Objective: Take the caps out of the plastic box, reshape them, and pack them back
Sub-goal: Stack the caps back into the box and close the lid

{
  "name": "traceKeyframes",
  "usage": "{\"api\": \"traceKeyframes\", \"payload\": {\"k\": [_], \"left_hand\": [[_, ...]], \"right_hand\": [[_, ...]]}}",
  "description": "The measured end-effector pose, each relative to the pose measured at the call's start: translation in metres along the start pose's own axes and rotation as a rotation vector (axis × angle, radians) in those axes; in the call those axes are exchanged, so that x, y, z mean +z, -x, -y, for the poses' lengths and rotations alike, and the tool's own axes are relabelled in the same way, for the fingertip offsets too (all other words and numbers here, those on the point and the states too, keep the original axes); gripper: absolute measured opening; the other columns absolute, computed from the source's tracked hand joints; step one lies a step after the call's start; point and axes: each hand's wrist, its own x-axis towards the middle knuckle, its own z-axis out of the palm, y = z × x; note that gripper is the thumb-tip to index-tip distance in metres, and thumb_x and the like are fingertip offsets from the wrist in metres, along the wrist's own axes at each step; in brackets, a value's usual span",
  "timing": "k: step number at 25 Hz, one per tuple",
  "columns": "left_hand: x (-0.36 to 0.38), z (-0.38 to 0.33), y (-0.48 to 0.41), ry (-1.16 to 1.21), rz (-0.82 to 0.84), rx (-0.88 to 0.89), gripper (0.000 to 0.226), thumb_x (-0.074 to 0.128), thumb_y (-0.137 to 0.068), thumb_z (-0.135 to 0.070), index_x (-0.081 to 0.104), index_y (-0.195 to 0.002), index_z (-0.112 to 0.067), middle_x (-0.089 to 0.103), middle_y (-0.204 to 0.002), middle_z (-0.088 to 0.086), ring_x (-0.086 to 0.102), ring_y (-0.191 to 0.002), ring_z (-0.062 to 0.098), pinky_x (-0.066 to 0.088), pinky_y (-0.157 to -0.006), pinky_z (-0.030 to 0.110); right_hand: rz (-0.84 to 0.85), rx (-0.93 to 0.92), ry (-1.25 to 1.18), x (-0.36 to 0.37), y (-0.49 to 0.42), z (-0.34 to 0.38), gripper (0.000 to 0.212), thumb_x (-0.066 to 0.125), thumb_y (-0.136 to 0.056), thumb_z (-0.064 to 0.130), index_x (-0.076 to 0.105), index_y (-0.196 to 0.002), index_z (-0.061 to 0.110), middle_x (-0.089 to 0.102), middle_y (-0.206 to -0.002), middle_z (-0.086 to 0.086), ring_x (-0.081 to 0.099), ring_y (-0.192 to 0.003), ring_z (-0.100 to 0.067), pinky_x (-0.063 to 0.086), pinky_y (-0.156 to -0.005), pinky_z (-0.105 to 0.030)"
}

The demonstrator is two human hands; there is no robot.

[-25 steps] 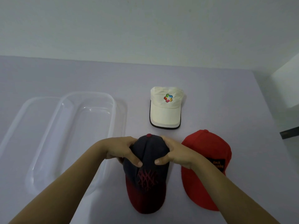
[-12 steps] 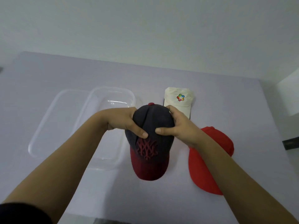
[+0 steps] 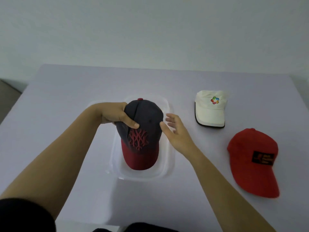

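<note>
Gripping the navy, red-brimmed fabric cap [image 3: 143, 131] by its crown's left edge over the clear plastic box [image 3: 169, 164]: left hand [image 3: 115, 114]; right hand [image 3: 177, 133] released, fingers spread, beside crown. Lilac tabletop [image 3: 66, 91]; pale wall [image 3: 150, 30].

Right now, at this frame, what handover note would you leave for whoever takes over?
Left hand: grips the crown of the dark cap.
Right hand: open, fingers spread, beside the cap; I cannot tell whether it touches.
Dark cap: red brim inside the outline of the plastic box; I cannot tell whether it rests on the bottom.
White cap and red cap: on the table, right of the box.
Done: all three caps are out.
Left: set the dark cap down, then pack the other two.
</note>
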Motion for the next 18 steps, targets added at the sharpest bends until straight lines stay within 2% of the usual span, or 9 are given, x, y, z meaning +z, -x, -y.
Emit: {"api": "traceKeyframes", "payload": {"k": [2,5,8,11,13,15,17,18], "left_hand": [[-0.007,0.019,-0.018,-0.019,0.054,-0.073,0.075,0.091,-0.042,-0.037,0.068,-0.11,-0.014,0.073,-0.107,0.009,0.069,-0.1,0.029,0.051,-0.094,0.048],[-0.001,0.037,-0.052,-0.048,0.135,-0.167,0.068,0.091,-0.049,-0.03,0.067,-0.111,-0.017,0.072,-0.109,0.006,0.067,-0.104,0.03,0.047,-0.098,0.051],[0.007,0.051,-0.075,-0.016,0.119,-0.257,0.049,0.084,-0.061,-0.023,0.067,-0.107,-0.021,0.071,-0.11,0.002,0.063,-0.109,0.028,0.045,-0.101,0.05],[0.009,0.057,-0.087,0.066,0.109,-0.319,0.038,0.078,-0.074,-0.013,0.062,-0.107,-0.024,0.063,-0.12,0.001,0.058,-0.11,0.024,0.047,-0.089,0.041],[0.008,0.055,-0.091,0.032,0.083,-0.331,0.049,0.077,-0.075,-0.013,0.055,-0.118,-0.023,0.055,-0.131,0.002,0.052,-0.116,0.025,0.044,-0.094,0.042],[0.01,0.052,-0.093,-0.044,0.018,-0.343,0.077,0.081,-0.071,-0.019,0.041,-0.137,-0.021,0.043,-0.143,0.004,0.041,-0.129,0.03,0.034,-0.108,0.048],[0.011,0.049,-0.092,-0.133,-0.063,-0.329,0.101,0.084,-0.068,-0.025,0.022,-0.148,-0.019,0.031,-0.152,0.007,0.032,-0.137,0.032,0.027,-0.113,0.049],[0.011,0.046,-0.088,-0.195,-0.101,-0.312,0.107,0.083,-0.068,-0.028,0.015,-0.15,-0.019,0.027,-0.154,0.008,0.029,-0.139,0.032,0.026,-0.114,0.048]], "right_hand": [[-0.113,0.136,0.13,0.019,0.008,-0.028,0.053,0.048,-0.094,0.037,0.031,-0.141,0.02,0.038,-0.145,-0.001,0.04,-0.131,-0.016,0.034,-0.103,-0.027],[-0.086,0.268,0.21,0.045,0.02,-0.058,0.059,0.041,-0.098,0.033,0.016,-0.148,0.015,0.029,-0.152,-0.006,0.033,-0.138,-0.023,0.028,-0.109,-0.032],[-0.178,0.269,0.216,0.057,0.022,-0.065,0.05,0.036,-0.1,0.018,0.019,-0.147,0.015,0.051,-0.135,-0.012,0.049,-0.124,-0.03,0.038,-0.096,-0.032],[-0.248,0.263,0.273,0.061,0.021,-0.066,0.047,0.037,-0.098,0.01,0.026,-0.144,0.015,0.061,-0.115,-0.013,0.058,-0.107,-0.032,0.039,-0.08,-0.028],[-0.268,0.255,0.287,0.062,0.021,-0.068,0.046,0.037,-0.097,0.01,0.028,-0.143,0.015,0.062,-0.11,-0.012,0.06,-0.103,-0.032,0.039,-0.077,-0.027],[-0.281,0.247,0.299,0.062,0.021,-0.069,0.046,0.037,-0.097,0.012,0.028,-0.142,0.016,0.062,-0.109,-0.012,0.06,-0.101,-0.031,0.044,-0.077,-0.031],[-0.234,0.256,0.28,0.06,0.021,-0.068,0.048,0.037,-0.098,0.015,0.024,-0.144,0.017,0.059,-0.122,-0.012,0.058,-0.108,-0.03,0.046,-0.088,-0.037],[-0.174,0.266,0.246,0.057,0.021,-0.067,0.052,0.04,-0.098,0.018,0.021,-0.146,0.017,0.052,-0.134,-0.01,0.052,-0.119,-0.028,0.043,-0.097,-0.037]]}}
